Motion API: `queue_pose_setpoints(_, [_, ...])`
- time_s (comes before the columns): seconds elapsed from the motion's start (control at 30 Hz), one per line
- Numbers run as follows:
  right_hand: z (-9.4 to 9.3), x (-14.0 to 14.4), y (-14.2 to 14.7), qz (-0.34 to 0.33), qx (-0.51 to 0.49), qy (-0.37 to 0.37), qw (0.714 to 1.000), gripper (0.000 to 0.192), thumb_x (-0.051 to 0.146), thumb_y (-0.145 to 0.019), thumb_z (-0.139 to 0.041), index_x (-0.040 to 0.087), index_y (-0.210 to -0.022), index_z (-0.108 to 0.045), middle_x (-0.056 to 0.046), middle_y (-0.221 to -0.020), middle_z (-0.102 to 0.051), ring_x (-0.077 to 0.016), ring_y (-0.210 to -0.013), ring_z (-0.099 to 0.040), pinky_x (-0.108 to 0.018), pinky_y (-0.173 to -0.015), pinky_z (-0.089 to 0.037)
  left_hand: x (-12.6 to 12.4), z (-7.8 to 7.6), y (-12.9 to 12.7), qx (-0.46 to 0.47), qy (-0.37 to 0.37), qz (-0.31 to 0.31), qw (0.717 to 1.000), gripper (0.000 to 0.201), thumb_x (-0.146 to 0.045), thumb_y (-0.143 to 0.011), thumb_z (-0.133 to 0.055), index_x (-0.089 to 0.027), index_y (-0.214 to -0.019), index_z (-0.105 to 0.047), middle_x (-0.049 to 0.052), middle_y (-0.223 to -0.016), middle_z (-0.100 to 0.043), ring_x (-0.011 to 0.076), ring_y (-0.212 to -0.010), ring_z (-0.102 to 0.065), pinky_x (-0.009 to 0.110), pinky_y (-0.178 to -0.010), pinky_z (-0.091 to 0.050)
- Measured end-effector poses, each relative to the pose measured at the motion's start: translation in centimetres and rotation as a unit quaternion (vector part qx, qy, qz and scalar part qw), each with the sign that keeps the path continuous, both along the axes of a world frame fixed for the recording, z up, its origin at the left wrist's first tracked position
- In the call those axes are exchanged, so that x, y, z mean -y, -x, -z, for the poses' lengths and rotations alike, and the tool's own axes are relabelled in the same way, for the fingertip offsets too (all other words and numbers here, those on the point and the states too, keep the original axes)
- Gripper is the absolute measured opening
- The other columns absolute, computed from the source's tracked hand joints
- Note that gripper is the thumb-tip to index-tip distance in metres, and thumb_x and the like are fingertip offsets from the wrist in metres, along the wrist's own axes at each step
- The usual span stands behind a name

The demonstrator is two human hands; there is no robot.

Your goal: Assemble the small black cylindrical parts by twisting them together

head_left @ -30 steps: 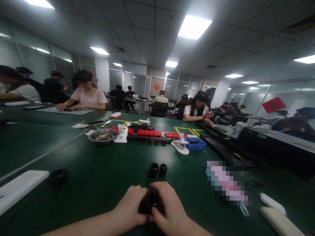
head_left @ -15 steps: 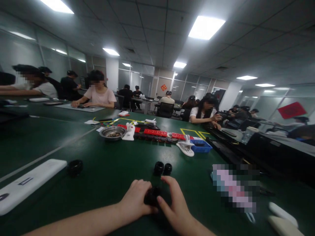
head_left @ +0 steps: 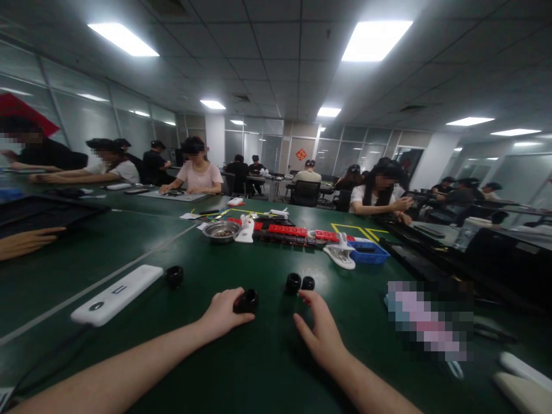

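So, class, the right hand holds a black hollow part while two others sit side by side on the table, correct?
No, the head view shows the left hand holding that black part; two others do sit side by side.

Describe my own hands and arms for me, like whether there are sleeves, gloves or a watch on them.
The left hand and right hand wear no gloves. The left forearm and right forearm are bare to the picture's edge, with no sleeve, watch or bracelet showing. No rings are visible, though small details are hard to make out.
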State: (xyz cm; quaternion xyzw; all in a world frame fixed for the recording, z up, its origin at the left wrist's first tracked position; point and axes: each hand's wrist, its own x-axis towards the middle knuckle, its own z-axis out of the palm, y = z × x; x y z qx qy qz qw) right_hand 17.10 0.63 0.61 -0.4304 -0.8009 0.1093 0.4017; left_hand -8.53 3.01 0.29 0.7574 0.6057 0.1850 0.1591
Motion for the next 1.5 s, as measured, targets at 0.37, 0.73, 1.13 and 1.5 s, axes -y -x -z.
queue_pose_setpoints(0.37, [-1.3,2.4,2.0,-0.027,0.029,0.052,0.998,0.057,0.026,-0.064,-0.067,0.016,-0.115,-0.043,-0.009,-0.101,-0.053,-0.0240,-0.093,-0.051,-0.040,-0.083,-0.043,2.8,-0.6,-4.9,-0.002,-0.012,0.161,0.987,0.042,-0.053,-0.059,-0.069,-0.021,-0.085,-0.059,0.000,-0.086,-0.056,0.0216,-0.084,-0.050,0.031,-0.075,-0.036])
queue_pose_setpoints(0.73, [-1.5,2.8,2.3,-0.085,0.022,0.072,0.994,0.061,0.012,-0.061,-0.057,0.016,-0.118,-0.039,-0.011,-0.115,-0.049,-0.0253,-0.106,-0.046,-0.041,-0.093,-0.036,3.1,-0.3,-5.5,0.050,-0.008,0.180,0.982,0.041,-0.048,-0.058,-0.070,-0.020,-0.085,-0.057,0.000,-0.087,-0.055,0.0209,-0.082,-0.049,0.032,-0.073,-0.035])
queue_pose_setpoints(1.13, [-1.4,3.0,2.9,-0.084,0.005,0.092,0.992,0.056,0.013,-0.063,-0.058,0.015,-0.116,-0.040,-0.012,-0.111,-0.051,-0.0252,-0.101,-0.048,-0.041,-0.088,-0.040,3.1,-0.1,-5.5,0.066,-0.002,0.188,0.980,0.041,-0.045,-0.059,-0.070,-0.020,-0.089,-0.058,0.001,-0.089,-0.056,0.0213,-0.083,-0.049,0.033,-0.075,-0.035])
queue_pose_setpoints(1.5, [-1.5,3.2,2.8,-0.103,0.010,0.068,0.992,0.053,0.013,-0.064,-0.055,0.016,-0.115,-0.040,-0.011,-0.112,-0.051,-0.0249,-0.102,-0.049,-0.041,-0.089,-0.041,3.2,-0.1,-5.6,0.056,-0.011,0.187,0.981,0.040,-0.044,-0.059,-0.070,-0.020,-0.088,-0.057,0.000,-0.087,-0.056,0.0204,-0.081,-0.049,0.032,-0.073,-0.034])
